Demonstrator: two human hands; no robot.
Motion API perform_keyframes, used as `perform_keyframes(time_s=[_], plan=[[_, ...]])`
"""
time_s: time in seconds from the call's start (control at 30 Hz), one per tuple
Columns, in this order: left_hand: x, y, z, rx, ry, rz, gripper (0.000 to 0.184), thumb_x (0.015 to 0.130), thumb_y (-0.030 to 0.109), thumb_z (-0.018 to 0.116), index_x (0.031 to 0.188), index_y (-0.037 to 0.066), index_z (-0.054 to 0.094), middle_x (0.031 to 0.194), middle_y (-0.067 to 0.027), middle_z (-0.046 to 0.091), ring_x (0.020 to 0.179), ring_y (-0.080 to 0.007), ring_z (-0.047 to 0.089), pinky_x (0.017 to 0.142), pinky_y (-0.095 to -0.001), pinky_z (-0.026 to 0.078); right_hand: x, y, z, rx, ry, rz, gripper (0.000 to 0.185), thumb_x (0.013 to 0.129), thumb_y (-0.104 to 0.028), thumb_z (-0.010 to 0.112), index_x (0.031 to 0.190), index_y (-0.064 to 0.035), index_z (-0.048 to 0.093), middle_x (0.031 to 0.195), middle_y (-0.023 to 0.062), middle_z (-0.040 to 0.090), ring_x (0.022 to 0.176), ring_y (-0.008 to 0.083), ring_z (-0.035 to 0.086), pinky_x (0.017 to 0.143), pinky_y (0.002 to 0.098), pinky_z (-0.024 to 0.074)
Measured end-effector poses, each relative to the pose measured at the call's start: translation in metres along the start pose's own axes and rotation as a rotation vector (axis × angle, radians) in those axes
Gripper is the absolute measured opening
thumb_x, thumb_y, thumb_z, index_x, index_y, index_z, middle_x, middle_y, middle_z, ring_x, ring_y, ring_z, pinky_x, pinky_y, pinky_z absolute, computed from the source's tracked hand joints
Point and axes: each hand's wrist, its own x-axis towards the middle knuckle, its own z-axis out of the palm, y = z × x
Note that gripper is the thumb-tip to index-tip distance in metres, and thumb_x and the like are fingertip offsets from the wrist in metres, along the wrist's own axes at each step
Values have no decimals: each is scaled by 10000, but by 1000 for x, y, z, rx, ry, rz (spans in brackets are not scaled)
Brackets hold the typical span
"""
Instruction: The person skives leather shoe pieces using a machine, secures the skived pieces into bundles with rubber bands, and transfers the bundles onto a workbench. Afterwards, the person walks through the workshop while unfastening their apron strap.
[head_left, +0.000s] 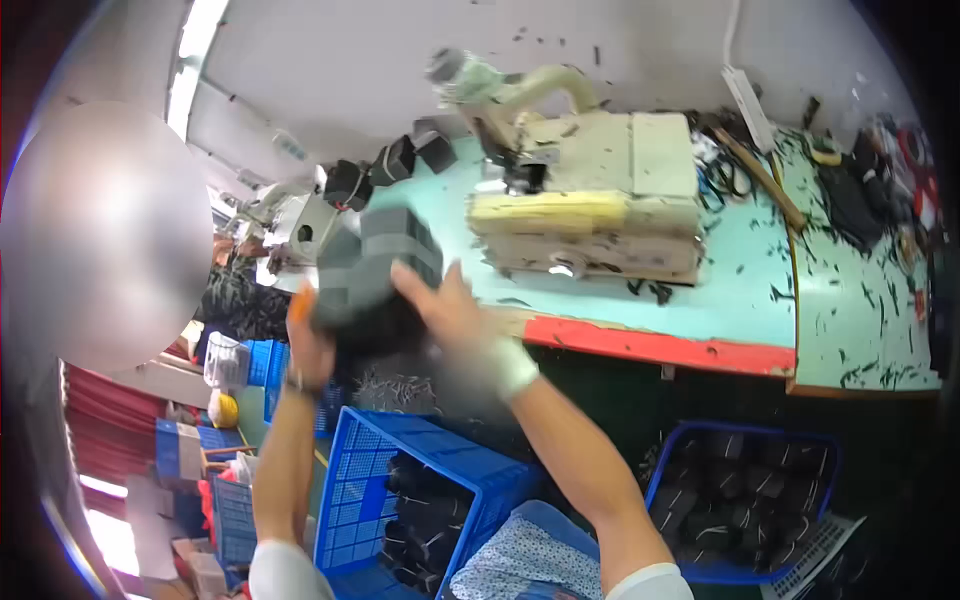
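Observation:
Between my hands, above the front edge of the table, is a dark bundle of black, fabric-like pieces, smeared by motion. My left hand grips its left side, with something orange at the fingertips. On the right side my right hand presses against the bundle, its thumb lying over the near face; a white band circles that wrist. Similar black bundles, some tied with pale string, stand on the table behind. To the right is a cream sewing machine with a yellow strip along its front.
A pale green table has a red front edge and scattered black scraps. Below stand a tilted blue crate and a blue-rimmed basket, both holding black bundles. A wooden stick, scissors and tools lie at right. A patterned cloth is below.

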Motion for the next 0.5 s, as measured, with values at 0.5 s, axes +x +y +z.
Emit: perform_keyframes(time_s=[0.5], plan=[[-318,-380,261,641,-1382,-466,410,801,267,714,1051,-44,621,973,-143,658,852,-211,636,769,-315,503,-544,372,-237,-772,689,1127,434,740,-235,685,1037,57,564,981,242,610,942,386,582,839,423,477]])
